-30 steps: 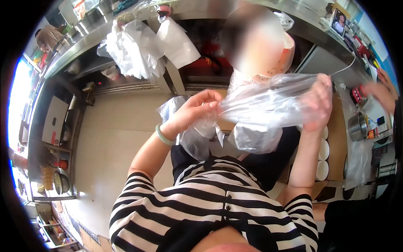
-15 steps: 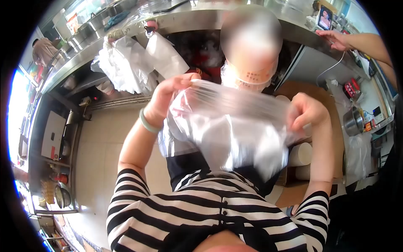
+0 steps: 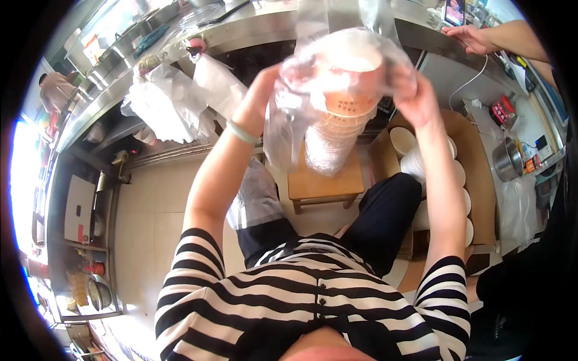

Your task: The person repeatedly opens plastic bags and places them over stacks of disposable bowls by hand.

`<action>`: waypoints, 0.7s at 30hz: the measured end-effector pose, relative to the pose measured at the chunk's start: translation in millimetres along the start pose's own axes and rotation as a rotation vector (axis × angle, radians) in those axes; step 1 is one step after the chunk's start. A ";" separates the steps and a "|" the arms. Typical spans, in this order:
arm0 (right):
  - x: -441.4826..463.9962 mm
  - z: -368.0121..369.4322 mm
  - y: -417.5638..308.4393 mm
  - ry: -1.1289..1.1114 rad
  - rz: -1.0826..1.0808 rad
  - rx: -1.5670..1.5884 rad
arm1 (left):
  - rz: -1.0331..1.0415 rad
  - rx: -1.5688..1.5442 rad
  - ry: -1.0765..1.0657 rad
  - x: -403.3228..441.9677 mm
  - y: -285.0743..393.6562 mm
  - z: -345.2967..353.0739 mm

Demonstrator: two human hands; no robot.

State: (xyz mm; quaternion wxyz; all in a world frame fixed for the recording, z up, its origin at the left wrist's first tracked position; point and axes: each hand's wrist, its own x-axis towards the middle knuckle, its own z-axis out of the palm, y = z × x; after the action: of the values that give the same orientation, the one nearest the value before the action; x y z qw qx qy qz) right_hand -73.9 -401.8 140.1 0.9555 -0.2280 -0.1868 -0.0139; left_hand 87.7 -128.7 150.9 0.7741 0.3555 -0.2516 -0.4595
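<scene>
A tall stack of paper tubs (image 3: 348, 107), orange-printed and partly in clear film, stands on a small wooden stool (image 3: 328, 188) before me. A thin clear plastic bag (image 3: 285, 135) is draped over the stack's top and hangs down its left side. My left hand (image 3: 268, 87) is closed on the bag left of the upper tubs, its fingers blurred behind the film. On the right, my right hand (image 3: 414, 99) grips the bag's edge beside the top tub. Another clear plastic sheet (image 3: 256, 195) lies over my left thigh.
A cardboard box (image 3: 478, 159) with several white paper tubs (image 3: 415, 162) stands at my right. White plastic bags (image 3: 165, 99) hang from the steel counter (image 3: 265, 21). Another person's hand (image 3: 469, 39) is near a phone (image 3: 454, 12) at upper right. A metal pot (image 3: 507, 159) sits on the right-hand shelf.
Both hands have moved up and forward, carrying the bag from above my lap to over the stack's top. The stool and the lower tubs now show.
</scene>
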 end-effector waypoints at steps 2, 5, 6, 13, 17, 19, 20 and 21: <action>-29.1 -27.2 25.2 0.221 -0.016 -0.087 | -0.108 -0.130 0.004 -3.4 -30.3 -21.8; -59.6 -77.7 66.7 0.451 -0.061 -0.181 | -0.159 -0.239 0.009 -13.2 -63.7 -40.0; -62.9 -83.6 79.2 0.402 -0.040 -0.173 | -0.149 -0.190 0.105 -16.2 -68.9 -35.3; -88.6 -96.6 104.2 0.660 0.057 -0.445 | -0.119 -0.120 0.174 -5.5 -83.8 -55.2; -119.6 -87.6 48.4 0.933 0.055 -1.510 | -0.145 -0.132 0.173 -1.0 -87.1 -62.5; -146.6 -84.7 16.6 0.981 -0.158 -2.346 | -0.150 -0.139 0.160 -0.8 -85.2 -58.6; -155.5 -61.8 9.6 1.064 0.062 -2.627 | -0.163 -0.154 0.176 -4.0 -82.4 -50.2; -170.5 -68.1 -1.6 1.141 0.362 -2.673 | -0.176 -0.169 0.193 -5.3 -80.6 -45.1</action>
State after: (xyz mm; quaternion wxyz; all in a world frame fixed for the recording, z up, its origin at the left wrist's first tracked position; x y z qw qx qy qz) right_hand -208.7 -443.3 22.6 -0.0316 -0.9089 0.3910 -0.1417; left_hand 74.7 -135.8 59.6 0.7785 0.3523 -0.1047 -0.5088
